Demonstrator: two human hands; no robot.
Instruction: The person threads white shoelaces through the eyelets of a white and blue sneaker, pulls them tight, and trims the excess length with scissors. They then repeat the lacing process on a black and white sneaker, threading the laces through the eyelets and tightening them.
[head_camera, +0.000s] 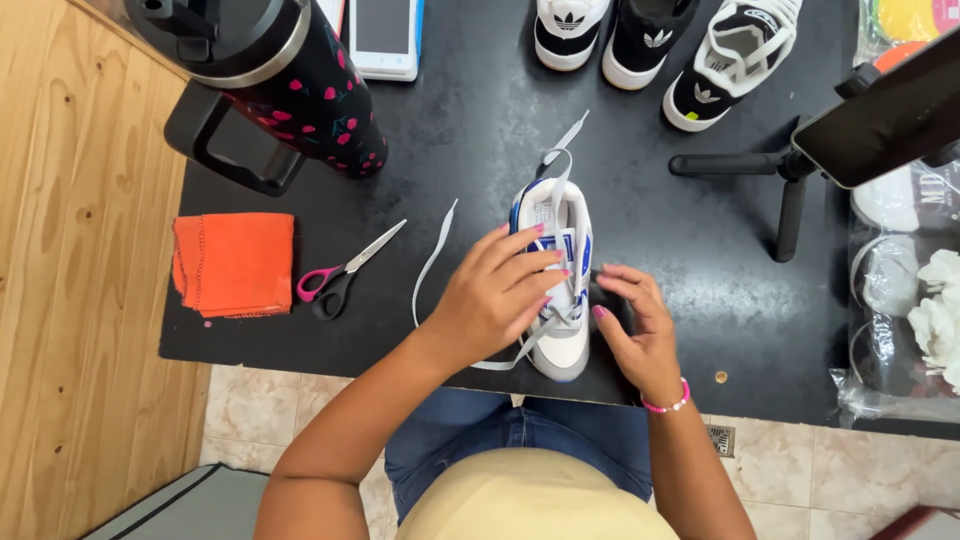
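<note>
A small white and blue sneaker (566, 340) stands on the black table (480, 130), toe toward me. My left hand (497, 290) lies over its laced middle, fingertips pressing on the tongue and laces. My right hand (637, 325) sits just right of the shoe, fingers curled beside its side; whether they pinch a lace I cannot tell. A pale grey lace (432, 258) trails left of the shoe, and another end (566, 140) runs past the heel.
Pink-handled scissors (343, 272) and a folded orange cloth (234, 262) lie to the left. A black flowered tumbler (290, 85) stands at back left. Three black and white sneakers (650, 35) line the far edge. A phone on a tripod (800, 170) is at right, with bagged white items (905, 300) beyond.
</note>
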